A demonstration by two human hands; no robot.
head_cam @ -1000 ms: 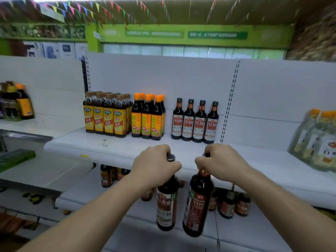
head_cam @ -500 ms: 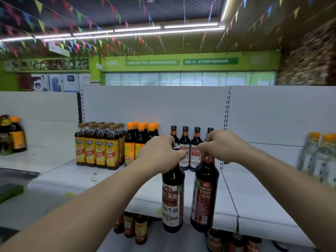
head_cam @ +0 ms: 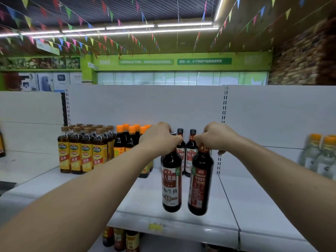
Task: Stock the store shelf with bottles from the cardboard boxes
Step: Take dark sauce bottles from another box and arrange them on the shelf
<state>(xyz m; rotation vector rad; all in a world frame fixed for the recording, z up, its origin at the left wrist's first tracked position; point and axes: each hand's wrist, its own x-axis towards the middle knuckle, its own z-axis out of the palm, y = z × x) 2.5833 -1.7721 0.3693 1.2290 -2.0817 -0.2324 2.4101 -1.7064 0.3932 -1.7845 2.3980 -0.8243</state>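
My left hand (head_cam: pixel 160 138) grips the neck of a dark soy sauce bottle (head_cam: pixel 171 184) with a red and white label facing me. My right hand (head_cam: pixel 216 137) grips the neck of a second dark soy sauce bottle (head_cam: pixel 200 186), its back label showing. Both bottles hang upright side by side above the front part of the white shelf (head_cam: pixel 149 200). Behind them, at the back panel, stand matching soy sauce bottles (head_cam: pixel 190 153), partly hidden by my hands. No cardboard box is in view.
Yellow-labelled cooking wine bottles (head_cam: pixel 81 153) and orange-capped bottles (head_cam: pixel 127 140) fill the shelf's left side. Clear orange-capped bottles (head_cam: pixel 320 157) stand at the far right. Small jars (head_cam: pixel 120 239) sit on the shelf below. A slotted upright (head_cam: pixel 222 131) divides the back panel.
Both hands have raised the two bottles from below the shelf edge up over the shelf and toward the back row. The camera has tilted upward.
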